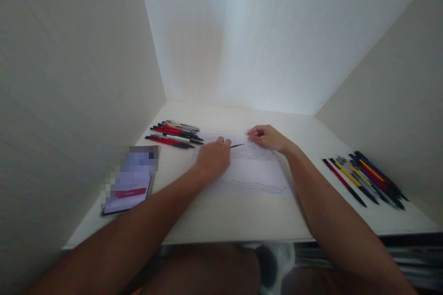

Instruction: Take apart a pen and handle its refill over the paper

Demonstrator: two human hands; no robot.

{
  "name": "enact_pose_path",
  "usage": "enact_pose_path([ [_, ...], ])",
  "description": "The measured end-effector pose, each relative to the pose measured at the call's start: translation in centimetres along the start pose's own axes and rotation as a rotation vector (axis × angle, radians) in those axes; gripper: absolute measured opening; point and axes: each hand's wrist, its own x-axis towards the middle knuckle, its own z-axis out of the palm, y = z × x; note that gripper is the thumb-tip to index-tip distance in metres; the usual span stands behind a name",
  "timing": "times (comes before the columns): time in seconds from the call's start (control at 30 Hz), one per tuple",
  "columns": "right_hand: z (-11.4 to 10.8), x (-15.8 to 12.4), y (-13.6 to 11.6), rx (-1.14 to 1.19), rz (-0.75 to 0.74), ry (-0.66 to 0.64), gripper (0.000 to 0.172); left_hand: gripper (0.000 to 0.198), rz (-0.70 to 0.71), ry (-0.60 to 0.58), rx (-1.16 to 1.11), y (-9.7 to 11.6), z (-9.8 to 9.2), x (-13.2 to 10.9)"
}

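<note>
A sheet of paper [254, 168] with dense handwriting lies on the desk under both hands. My left hand [213, 156] is curled closed over its left part. From its fingers a thin dark rod, like a pen refill [237, 145], sticks out to the right. My right hand [266, 136] is at the sheet's upper right, thumb and fingers drawn together in a pinch. Anything between those fingertips is too small or hidden to make out. Just left of the paper lies a group of pens [176, 131], red, black and grey, beyond my left hand.
A smartphone [129, 184] with a lit, partly blurred screen lies at the left. More pens [367, 177], red, yellow, blue and black, lie at the right. White panels [238, 46] wall in the desk [238, 223] at the back and both sides.
</note>
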Motion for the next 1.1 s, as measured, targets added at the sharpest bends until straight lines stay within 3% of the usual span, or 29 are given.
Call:
enact_pose_path([
  [0.23,0.2,-0.6,-2.5,-0.05,-0.151,-0.076,0.022,0.036,-0.01,0.003,-0.012,0.0,-0.2,0.0],
  [0.5,2.9,-0.7,-3.7,-0.091,-0.204,-0.101,0.013,0.031,-0.018,0.021,0.001,0.1,-0.3,0.0],
  [0.83,5.0,-0.3,-2.8,-0.271,-0.327,0.097,0.015,0.027,-0.049,0.064,0.014,-0.2,0.1,0.0],
  [1.1,4.9,0.1,-2.2,-0.514,-0.448,0.174,0.015,0.03,-0.066,0.058,-0.007,-0.4,-0.2,-0.1],
])
